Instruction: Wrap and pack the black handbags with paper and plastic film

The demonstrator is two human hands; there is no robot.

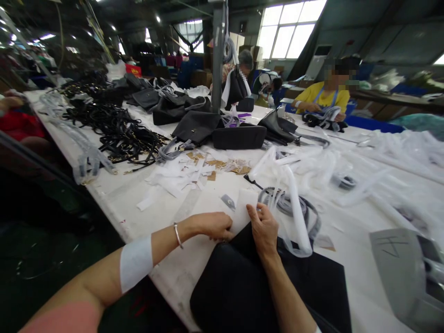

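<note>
A black bag [232, 286] lies on the table in front of me, under my forearm. From its upper end a strip of white sheet [244, 208] sticks up between my hands. My right hand [266, 229] is closed, thumb and fingers pinching the sheet's right edge just above the bag. My left hand [218, 225] is closed at the sheet's lower left edge, next to the bag's tip; its fingertips are partly hidden, and what they grip cannot be made out. Right beyond my right hand lie a coiled, plastic-wrapped strap [284, 201] and a loop of clear plastic wrap [298, 222].
Paper scraps [176, 178] litter the white table [169, 259]. Finished-looking black bags [197, 127] and a heap of black straps [107, 127] lie farther back. A grey post [218, 60] rises there. A co-worker in yellow [322, 99] handles wrapped straps; plastic film [405, 152] spreads at right.
</note>
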